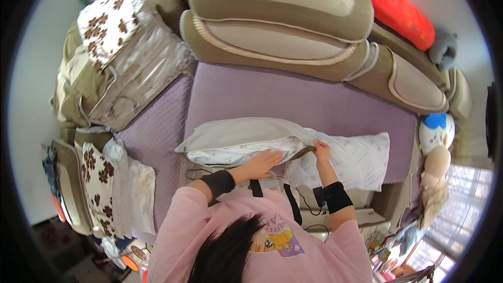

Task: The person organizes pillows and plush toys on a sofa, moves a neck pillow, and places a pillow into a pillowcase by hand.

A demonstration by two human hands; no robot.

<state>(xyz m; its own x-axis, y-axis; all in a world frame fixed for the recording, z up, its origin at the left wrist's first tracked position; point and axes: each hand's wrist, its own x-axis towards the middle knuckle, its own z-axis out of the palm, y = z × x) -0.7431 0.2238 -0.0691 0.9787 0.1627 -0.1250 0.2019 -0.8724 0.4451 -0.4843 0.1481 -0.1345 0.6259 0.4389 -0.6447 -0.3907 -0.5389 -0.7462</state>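
Observation:
A light grey cushion cover point(243, 129) lies lengthwise on the purple sofa seat in front of me. Its near side gapes open along most of its length, and a white patterned pillow point(220, 156) shows inside. My left hand point(262, 163) rests on that pillow at the opening, fingers stretched out. At the right end of the gap, my right hand point(321, 152) pinches the edge of the cover, where its brown inner side shows. Just beneath and to the right of this hand lies a second white patterned pillow point(351, 162), outside the cover.
Large olive and beige back cushions point(277, 36) line the far side of the purple sofa seat point(246, 86). Flowered cushions point(107, 26) and covers pile up at left. Plush toys point(437, 131) sit along the right arm. Dark cables point(309, 207) hang close to my body.

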